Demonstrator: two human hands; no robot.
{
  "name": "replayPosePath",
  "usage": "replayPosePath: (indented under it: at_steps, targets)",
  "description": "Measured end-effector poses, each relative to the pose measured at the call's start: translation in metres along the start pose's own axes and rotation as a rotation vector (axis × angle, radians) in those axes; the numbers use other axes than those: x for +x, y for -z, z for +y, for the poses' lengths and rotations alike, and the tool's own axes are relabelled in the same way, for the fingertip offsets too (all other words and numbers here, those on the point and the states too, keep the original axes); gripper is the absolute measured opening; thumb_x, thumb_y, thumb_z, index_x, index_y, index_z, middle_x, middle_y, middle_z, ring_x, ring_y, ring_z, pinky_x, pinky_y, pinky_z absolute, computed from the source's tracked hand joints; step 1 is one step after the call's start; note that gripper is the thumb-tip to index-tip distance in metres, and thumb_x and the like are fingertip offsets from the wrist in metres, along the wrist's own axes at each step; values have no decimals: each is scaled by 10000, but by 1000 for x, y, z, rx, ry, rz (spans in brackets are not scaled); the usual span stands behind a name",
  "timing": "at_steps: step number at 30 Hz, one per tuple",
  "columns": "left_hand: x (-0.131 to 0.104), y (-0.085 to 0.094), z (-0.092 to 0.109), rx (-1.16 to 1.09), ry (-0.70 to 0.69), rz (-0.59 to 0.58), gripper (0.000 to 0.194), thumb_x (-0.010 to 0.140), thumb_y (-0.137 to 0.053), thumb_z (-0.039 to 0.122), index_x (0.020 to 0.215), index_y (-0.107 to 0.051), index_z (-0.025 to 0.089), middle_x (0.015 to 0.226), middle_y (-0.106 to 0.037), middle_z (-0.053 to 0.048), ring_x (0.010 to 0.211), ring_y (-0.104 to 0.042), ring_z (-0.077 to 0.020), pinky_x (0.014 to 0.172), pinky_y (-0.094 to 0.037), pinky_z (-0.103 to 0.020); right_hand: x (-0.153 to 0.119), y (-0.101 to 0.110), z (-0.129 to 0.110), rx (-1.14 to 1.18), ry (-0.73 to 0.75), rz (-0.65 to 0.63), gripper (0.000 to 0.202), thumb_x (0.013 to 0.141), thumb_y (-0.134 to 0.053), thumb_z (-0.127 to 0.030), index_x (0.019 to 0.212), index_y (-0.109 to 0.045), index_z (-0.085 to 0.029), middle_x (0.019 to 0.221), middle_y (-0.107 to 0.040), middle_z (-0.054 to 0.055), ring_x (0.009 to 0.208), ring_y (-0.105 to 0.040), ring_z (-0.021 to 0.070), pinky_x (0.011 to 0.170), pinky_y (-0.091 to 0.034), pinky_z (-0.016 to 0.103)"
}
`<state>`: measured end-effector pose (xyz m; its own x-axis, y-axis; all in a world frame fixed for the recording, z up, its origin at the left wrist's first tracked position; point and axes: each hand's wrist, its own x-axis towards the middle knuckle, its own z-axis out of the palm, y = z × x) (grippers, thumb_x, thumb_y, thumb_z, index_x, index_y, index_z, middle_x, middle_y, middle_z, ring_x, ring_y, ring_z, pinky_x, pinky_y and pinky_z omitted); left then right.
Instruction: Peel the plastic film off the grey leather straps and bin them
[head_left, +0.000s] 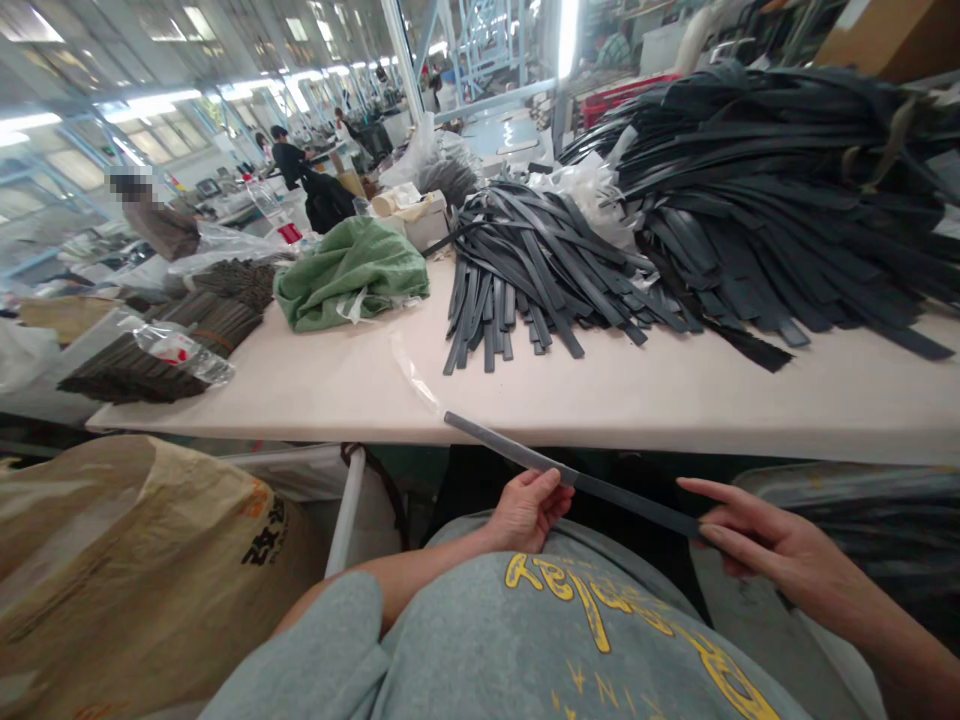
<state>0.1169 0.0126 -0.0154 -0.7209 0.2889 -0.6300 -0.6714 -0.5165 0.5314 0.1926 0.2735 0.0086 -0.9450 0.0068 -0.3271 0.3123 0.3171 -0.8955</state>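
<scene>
A long dark grey strip [630, 499] slants in front of my body, its far left end over the table's front edge. My left hand [529, 508] pinches it near the middle between thumb and fingers. At the strip's right end, my right hand [757, 530] grips it with thumb and fingers, the index finger stretched out above. Beyond them on the pale table [337, 385] lies a loose pile of similar strips [525, 265]. A larger heap of dark strips [780, 190] fills the table's right side.
A green cloth bundle [352, 270] and tied brown strips [180, 330] lie on the table's left. Clear film [412, 372] lies near the front edge. A big tan sack [135, 580] stands at lower left. Farther back are several people, one in black [289, 160].
</scene>
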Motion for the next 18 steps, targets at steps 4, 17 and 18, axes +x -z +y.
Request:
replayPosePath:
  at_steps: [4, 17, 18]
  targets:
    - [-4, -4, -4, 35, 11, -19, 339, 561, -908, 310, 742, -694, 119, 677, -699, -49, 641, -650, -134, 637, -496, -232, 25, -37, -17, -28, 121, -14, 564, 836, -623, -545, 1296, -579, -223, 790, -712, 27, 557, -608, 162, 568, -547, 297]
    - [3, -2, -9, 75, 5, -79, 454, 445, -938, 383, 727, -716, 104, 654, -678, -50, 601, -621, -131, 635, -498, -250, 25, -21, 2, -16, 68, -24, 578, 740, -710, -565, 1244, -663, -286, 752, -741, 91, 511, -636, 204, 506, -574, 306]
    - [4, -3, -11, 87, 8, -101, 468, 441, -938, 396, 736, -723, 103, 665, -684, -54, 604, -621, -130, 639, -497, -250, 31, -33, -6, -27, 92, -38, 600, 758, -685, -582, 1266, -646, -266, 777, -745, 78, 536, -646, 204, 540, -588, 315]
